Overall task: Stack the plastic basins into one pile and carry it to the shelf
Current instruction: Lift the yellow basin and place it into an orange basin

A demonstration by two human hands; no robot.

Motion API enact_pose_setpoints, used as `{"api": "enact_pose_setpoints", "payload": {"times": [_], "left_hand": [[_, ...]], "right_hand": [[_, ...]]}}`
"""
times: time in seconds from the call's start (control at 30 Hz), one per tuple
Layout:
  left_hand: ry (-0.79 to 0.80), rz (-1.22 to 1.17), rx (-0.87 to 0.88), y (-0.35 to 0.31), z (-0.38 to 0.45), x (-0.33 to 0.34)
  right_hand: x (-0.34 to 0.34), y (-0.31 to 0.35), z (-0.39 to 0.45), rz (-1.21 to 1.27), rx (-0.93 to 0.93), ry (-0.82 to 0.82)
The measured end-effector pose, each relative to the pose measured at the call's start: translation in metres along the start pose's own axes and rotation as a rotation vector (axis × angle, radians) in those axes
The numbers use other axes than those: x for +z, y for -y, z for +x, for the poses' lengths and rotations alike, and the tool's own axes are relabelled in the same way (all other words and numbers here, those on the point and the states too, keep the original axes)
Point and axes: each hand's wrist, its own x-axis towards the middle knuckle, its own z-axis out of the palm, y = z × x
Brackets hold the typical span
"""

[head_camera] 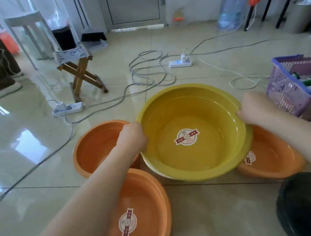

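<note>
The yellow basin (193, 132) looks light and slightly flexible, thin moulded plastic with a rolled rim, so a grip at two opposite points of that rim should carry it level. The glossy surface may be slippery, so a full curl of the fingers under the lip seems safer than a pinch. It is empty, which should make nesting easy.

Both hands are closed on it. The left hand (133, 136) wraps the rim on its left side and the right hand (250, 107) clasps the opposite side. The basin appears to be held just above the floor (25, 157), though contact at its hidden underside cannot be ruled out.

It is round, deep and mustard yellow, with a red and white label at the centre of its bottom. Three orange basins surround it on the floor: one (98, 146) just beyond its left edge, one (143, 216) nearer the person on its left with the same label, and one (271, 157) partly tucked under its right edge. None is stacked yet. No shelf can be identified with certainty.
</note>
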Motion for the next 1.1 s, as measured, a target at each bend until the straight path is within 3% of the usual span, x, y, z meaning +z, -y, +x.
{"api": "enact_pose_setpoints", "payload": {"times": [0.27, 0.7, 0.97, 1.1], "left_hand": [[0.121, 0.066, -0.044, 0.026, 0.059, 0.067], [0.114, 0.315, -0.077, 0.045, 0.107, 0.157], [0.083, 0.249, -0.087, 0.049, 0.102, 0.165], [-0.041, 0.153, -0.077, 0.056, 0.102, 0.130]], "right_hand": [[0.088, 0.039, 0.050, 0.019, 0.018, 0.109], [0.204, 0.039, 0.079, 0.076, -0.011, 0.198], [0.207, 0.036, 0.086, 0.023, -0.042, 0.239], [0.177, 0.062, 0.092, -0.004, -0.122, 0.203]]}}
